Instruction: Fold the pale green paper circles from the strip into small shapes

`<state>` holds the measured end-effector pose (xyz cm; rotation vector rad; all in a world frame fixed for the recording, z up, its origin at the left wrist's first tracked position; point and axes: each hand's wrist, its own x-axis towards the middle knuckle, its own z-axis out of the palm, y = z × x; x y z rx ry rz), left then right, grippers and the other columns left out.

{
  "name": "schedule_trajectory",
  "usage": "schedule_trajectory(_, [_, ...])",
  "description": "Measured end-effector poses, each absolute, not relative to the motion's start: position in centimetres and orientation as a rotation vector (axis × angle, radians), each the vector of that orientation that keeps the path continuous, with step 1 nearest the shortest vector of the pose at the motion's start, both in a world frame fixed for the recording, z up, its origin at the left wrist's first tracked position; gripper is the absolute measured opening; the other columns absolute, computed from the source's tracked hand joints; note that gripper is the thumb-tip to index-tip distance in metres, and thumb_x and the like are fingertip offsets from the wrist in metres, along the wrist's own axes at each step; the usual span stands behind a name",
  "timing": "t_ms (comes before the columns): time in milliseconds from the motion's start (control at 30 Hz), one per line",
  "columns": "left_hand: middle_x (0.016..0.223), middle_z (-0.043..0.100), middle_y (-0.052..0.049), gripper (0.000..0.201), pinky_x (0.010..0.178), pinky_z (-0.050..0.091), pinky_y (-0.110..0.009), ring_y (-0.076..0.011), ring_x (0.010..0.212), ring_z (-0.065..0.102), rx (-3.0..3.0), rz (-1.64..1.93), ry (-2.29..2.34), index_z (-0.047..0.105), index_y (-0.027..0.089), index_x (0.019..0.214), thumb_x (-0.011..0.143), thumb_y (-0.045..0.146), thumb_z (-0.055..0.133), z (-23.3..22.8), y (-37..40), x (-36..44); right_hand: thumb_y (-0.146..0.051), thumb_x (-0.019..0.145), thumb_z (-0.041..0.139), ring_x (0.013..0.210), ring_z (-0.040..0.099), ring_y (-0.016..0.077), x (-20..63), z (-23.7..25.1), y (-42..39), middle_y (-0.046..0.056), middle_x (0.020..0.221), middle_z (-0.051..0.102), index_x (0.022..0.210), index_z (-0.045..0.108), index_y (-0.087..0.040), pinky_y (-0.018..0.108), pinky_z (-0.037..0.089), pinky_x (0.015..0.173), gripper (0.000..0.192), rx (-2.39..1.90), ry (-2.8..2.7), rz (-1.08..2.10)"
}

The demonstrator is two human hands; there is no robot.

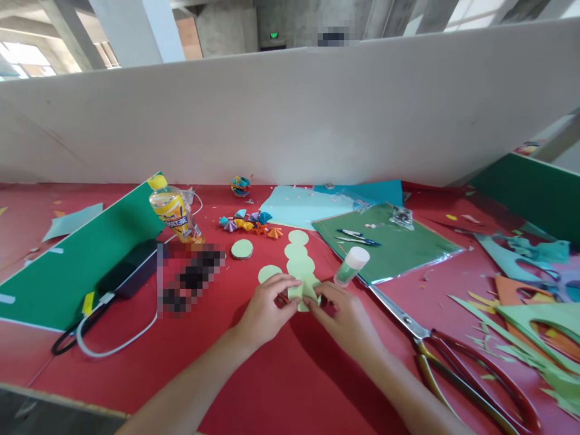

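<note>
Between my two hands is a light green paper circle (295,292) with a crease down its middle. My left hand (270,305) pinches its left side with thumb and fingers. The right side is gripped by my right hand (343,312) in the same way. Just beyond my fingers, a row of overlapping light green paper circles (299,265) runs away from me on the red table. Another light green circle (269,273) lies left of that row. A glue stick (352,266) with a white cap stands tilted in view, close beyond my right hand.
Large scissors (419,338) with red handles lie to the right, beside paper scraps (539,320). A green mat (385,241) holds a compass (357,237). Folded paper pieces (249,223) and a stack of circles (241,249) sit ahead. A bottle (174,211) stands left, near a white cable (118,355).
</note>
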<state>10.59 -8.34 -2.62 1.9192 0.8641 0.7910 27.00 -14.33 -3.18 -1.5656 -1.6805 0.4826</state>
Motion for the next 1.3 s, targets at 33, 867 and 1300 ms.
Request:
schedule_trajectory(33, [0.108,0.059,-0.009,0.027,0.071,0.051,-0.027,-0.0136,0.078,0.059,1.952,0.796,0.864,0.063,0.016,0.105,0.079,0.019,0.057,-2.7,-8.4,10.6,-0.027,0.086,0.049,0.062,0.05,0.0144,27.0,-3.2,-14.3,0.001,0.069,0.056,0.071,0.056,-0.019,0.025,0.04,0.057,0.018,-1.554,-1.722,0.425])
schedule_trajectory(867, [0.093,0.07,-0.004,0.017,0.075,0.052,-0.024,-0.0154,0.087,0.065,1.978,0.744,0.913,0.061,0.019,0.097,0.085,0.028,0.053,-2.5,-8.5,10.6,-0.019,0.087,0.047,0.066,0.061,0.0169,27.2,-2.7,-14.7,0.003,0.076,0.066,0.079,0.06,-0.021,0.026,0.044,0.058,0.015,-1.573,-1.796,0.373])
schedule_trajectory(1300, [0.078,0.068,-0.003,0.016,0.066,0.049,-0.023,-0.0141,0.072,0.063,1.509,0.729,0.95,0.065,0.016,0.086,0.075,0.027,0.064,-1.6,-8.5,10.9,-0.035,0.089,0.047,0.077,0.062,0.0173,27.1,-2.1,-14.8,0.005,0.087,0.069,0.093,0.064,-0.02,0.026,0.047,0.065,0.024,-1.485,-1.437,0.82])
